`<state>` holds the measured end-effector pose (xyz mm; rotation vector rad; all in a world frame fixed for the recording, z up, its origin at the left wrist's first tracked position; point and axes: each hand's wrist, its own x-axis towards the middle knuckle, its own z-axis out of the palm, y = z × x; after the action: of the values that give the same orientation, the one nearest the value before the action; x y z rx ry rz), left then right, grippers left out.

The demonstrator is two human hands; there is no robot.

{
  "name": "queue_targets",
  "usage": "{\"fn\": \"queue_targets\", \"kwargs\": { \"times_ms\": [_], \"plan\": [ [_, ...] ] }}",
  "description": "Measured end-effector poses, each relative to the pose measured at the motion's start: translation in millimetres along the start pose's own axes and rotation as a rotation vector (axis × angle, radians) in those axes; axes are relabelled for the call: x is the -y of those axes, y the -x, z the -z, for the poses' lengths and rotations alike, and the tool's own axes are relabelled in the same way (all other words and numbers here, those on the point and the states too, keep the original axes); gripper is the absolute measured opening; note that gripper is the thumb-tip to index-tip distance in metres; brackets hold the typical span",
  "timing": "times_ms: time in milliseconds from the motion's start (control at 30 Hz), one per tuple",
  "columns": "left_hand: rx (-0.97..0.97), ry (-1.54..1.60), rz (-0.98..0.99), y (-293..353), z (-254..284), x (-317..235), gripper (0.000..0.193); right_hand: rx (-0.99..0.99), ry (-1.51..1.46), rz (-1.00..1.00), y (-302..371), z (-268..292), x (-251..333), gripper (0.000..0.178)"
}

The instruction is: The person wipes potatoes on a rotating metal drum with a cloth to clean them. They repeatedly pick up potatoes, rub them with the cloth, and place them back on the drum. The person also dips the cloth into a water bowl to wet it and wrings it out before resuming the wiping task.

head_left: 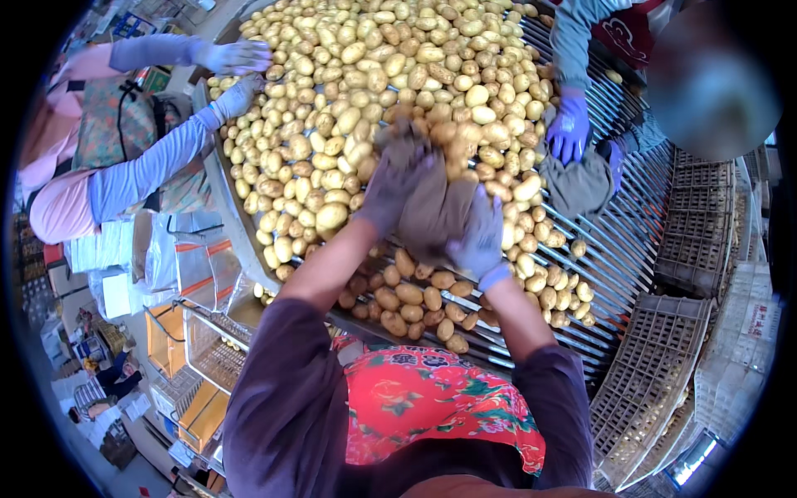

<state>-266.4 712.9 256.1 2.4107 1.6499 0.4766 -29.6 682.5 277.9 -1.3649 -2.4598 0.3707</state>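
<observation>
Both my hands wear greyish-purple gloves and hold a crumpled brown-grey cloth (pixel 434 212) over a thick layer of potatoes (pixel 332 217). My left hand (pixel 392 184) is closed on the cloth's left side, its fingertips blurred against the fabric. On the other side, my right hand (pixel 481 239) grips the cloth's edge between thumb and fingers. Blurred potatoes (pixel 457 137) lie just beyond the cloth. Nearer to me, browner potatoes (pixel 411 295) rest on the metal rollers below my hands.
At left, a co-worker's gloved hands (pixel 235 79) touch the potatoes. Another co-worker at upper right has purple gloves (pixel 570 129) on a grey cloth (pixel 577 184). Metal rollers (pixel 610 249) run along the right. Plastic crates (pixel 652 365) stand beyond; a wheeled wire rack (pixel 212 349) stands lower left.
</observation>
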Motion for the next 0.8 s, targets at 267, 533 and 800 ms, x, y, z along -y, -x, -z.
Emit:
{"fn": "queue_targets", "kwargs": {
  "times_ms": [267,533,800],
  "plan": [
    [0.070,-0.416,-0.224,114,-14,-44,0.046,-0.037,0.082,0.302,51,41,3,0.060],
    [-0.092,0.681,0.215,-10,22,-21,0.046,-0.048,-0.651,-0.372,0,31,-10,0.057],
    [-0.378,-0.103,0.331,99,43,45,0.057,0.166,-0.330,0.006,-36,-2,27,0.068]
  ]
}}
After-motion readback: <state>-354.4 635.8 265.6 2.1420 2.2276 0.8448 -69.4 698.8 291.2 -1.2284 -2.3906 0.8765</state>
